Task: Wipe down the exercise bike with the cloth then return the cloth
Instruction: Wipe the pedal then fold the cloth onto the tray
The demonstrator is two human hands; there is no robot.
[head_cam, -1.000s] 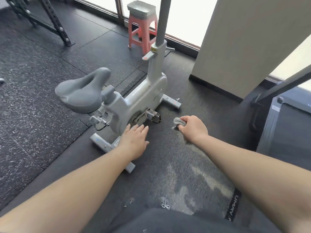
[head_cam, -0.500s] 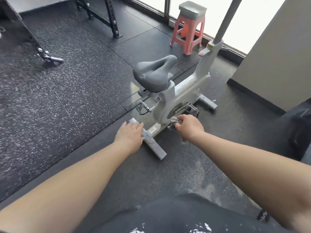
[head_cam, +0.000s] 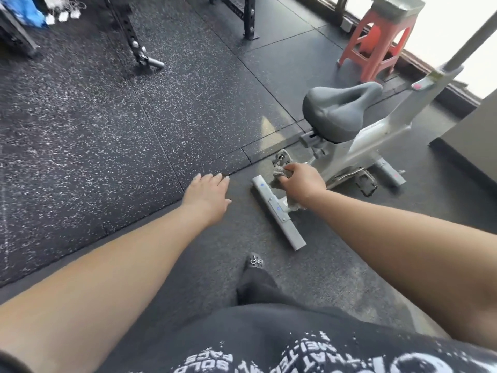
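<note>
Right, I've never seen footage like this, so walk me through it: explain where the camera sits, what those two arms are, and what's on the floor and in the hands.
There is no machine here. The single view comes from a camera worn on a person's head, looking forward and down, so the two bare arms are the wearer's own. The right hand grips a crumpled grey cloth low against the light grey exercise bike, just above its rear floor bar. The left hand is open, fingers straight, holding nothing; whether it touches the dark speckled rubber floor I cannot tell. Behind the bike's dark grey saddle stands a red plastic stool.
</note>
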